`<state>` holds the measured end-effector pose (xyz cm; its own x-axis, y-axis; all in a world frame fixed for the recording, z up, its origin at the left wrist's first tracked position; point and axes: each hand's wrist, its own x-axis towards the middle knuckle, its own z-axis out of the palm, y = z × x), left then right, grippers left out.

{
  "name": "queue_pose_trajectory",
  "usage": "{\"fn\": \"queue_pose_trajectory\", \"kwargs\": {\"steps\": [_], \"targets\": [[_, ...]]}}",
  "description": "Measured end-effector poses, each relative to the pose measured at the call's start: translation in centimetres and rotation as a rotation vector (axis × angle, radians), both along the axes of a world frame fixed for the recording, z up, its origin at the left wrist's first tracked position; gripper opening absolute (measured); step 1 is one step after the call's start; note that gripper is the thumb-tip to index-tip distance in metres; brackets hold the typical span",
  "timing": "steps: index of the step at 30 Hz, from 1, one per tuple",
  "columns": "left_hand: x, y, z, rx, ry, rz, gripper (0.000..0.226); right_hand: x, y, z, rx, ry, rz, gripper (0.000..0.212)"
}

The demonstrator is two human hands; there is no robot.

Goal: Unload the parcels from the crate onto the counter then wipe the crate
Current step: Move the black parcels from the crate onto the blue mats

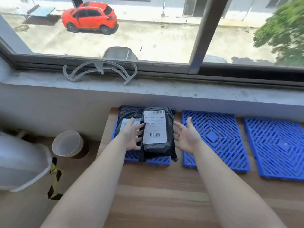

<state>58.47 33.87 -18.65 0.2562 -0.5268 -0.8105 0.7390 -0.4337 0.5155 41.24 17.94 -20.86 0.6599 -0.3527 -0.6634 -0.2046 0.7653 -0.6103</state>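
Nearest, both forearms reach forward over the wooden counter (164,195), one on each side of the load, which suggests a two-handed lift is intended. The left hand (131,135) is spread wide, fingers straight, lying on or just over the left black parcel (126,116) beside its white label; whether it presses down I cannot tell. The right hand (185,135) is also wide, palm turned inward, just beside the right edge of the upper parcel (158,129) and seemingly not yet touching it. Neither hand grips anything.

The two black parcels overlap, the right one partly on top, and rest on a blue lattice panel (148,160) near the counter's back edge. Two more blue panels (215,139) lie flat to the right, apart from each other, probably parts of the folded crate. So unloading looks unfinished and wiping not begun.

Left of the counter stands a round bin (67,143). Beyond, a clear plastic hanger (98,69) lies on the windowsill.
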Motion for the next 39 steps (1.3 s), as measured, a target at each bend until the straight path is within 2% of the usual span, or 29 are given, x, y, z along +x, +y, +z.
{"fn": "queue_pose_trajectory", "kwargs": {"steps": [6, 9, 11, 13, 14, 16, 17, 19, 20, 22, 24, 26, 39], "targets": [[3.1, -3.4, -1.6, 0.046, 0.002, -0.061, 0.067, 3.5, -0.2, -2.9, 0.043, 0.068, -0.206, 0.084], [3.7, -3.3, -2.2, 0.040, 0.022, -0.054, 0.066, 4.2, -0.2, -3.7, 0.021, 0.115, -0.165, 0.087], [4.1, -3.0, -2.5, 0.026, -0.012, -0.088, 0.060, 4.3, -0.1, -3.9, -0.028, 0.163, -0.113, 0.081], [4.3, -2.5, -2.3, 0.018, -0.196, -0.135, 0.043, 4.1, 0.4, -3.7, -0.172, 0.214, -0.086, 0.069], [4.2, -2.1, -2.1, 0.009, -0.341, -0.140, 0.035, 4.0, 0.7, -3.6, -0.309, 0.250, -0.065, 0.064], [4.3, -1.2, -2.2, -0.031, -0.677, -0.154, 0.030, 3.9, 1.5, -3.3, -0.672, 0.327, 0.011, 0.064], [4.5, -0.6, -2.6, -0.042, -0.875, -0.221, 0.032, 4.0, 1.9, -3.3, -0.862, 0.370, 0.120, 0.068], [5.3, 0.6, -4.4, 0.014, -1.263, -0.507, 0.044, 5.1, 3.2, -3.9, -1.167, 0.508, 0.493, 0.076], [5.5, 1.0, -5.4, 0.091, -1.380, -0.688, 0.053, 5.8, 3.9, -4.5, -1.279, 0.586, 0.685, 0.079], [5.6, 1.5, -7.6, 0.306, -1.485, -0.989, 0.065, 7.4, 4.7, -5.5, -1.431, 0.691, 0.935, 0.084], [5.4, 1.9, -9.1, 0.414, -1.522, -1.152, 0.066, 8.4, 5.0, -6.5, -1.429, 0.741, 0.993, 0.084], [5.4, 2.1, -10.2, 0.451, -1.544, -1.198, 0.066, 8.8, 5.1, -7.4, -1.392, 0.773, 0.994, 0.083], [6.4, 2.0, -11.6, 0.543, -1.525, -1.135, 0.065, 10.5, 6.6, -8.3, -1.437, 0.763, 0.976, 0.081]]}}
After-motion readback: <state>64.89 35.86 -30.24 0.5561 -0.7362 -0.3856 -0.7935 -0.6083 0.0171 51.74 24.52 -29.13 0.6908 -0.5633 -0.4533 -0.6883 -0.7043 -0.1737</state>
